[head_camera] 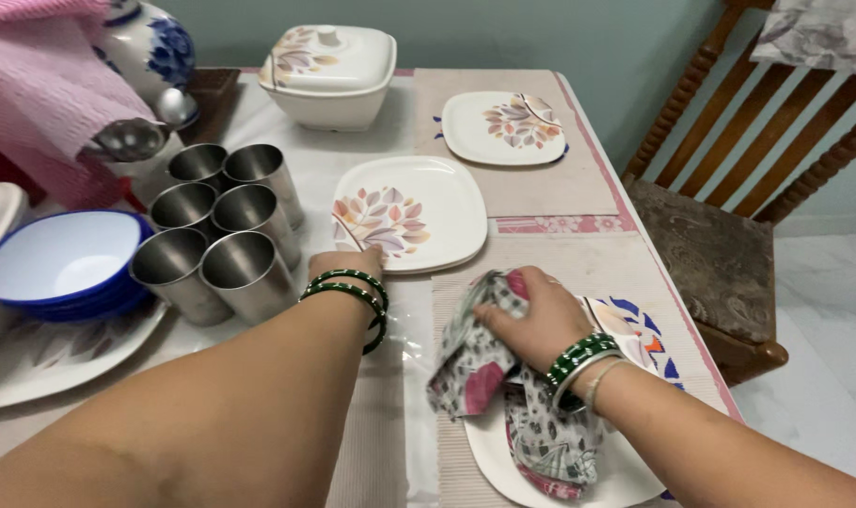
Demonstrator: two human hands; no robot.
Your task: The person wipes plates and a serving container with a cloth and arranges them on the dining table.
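The right hand [533, 320] presses a crumpled printed cloth [503, 395] onto a white square plate [503, 461] at the table's near edge, fingers curled and closed around a bunch of the soft fabric; the cloth drapes in loose folds over the plate's glossy face, and green bangles ring the wrist. The left hand [348, 263] reaches to the near edge of a stack of plates [419, 212], smooth white squares with rounded corners and a leaf print, lying at the table's middle; its fingers seem to rest on the rim, though whether they pinch it cannot be told from here. Left of that hand stand six steel cups [216, 230], plain brushed cylinders packed close in pairs. Further left, blue bowls [61, 263] with white insides nest on a large plate. Toward the far edge sit a lidded white dish [329, 75], squarish with the same leaf pattern, and one more plate [503, 127] on a ribbed mat [541, 188]. A carved wooden chair [720, 245] stands off the right edge.
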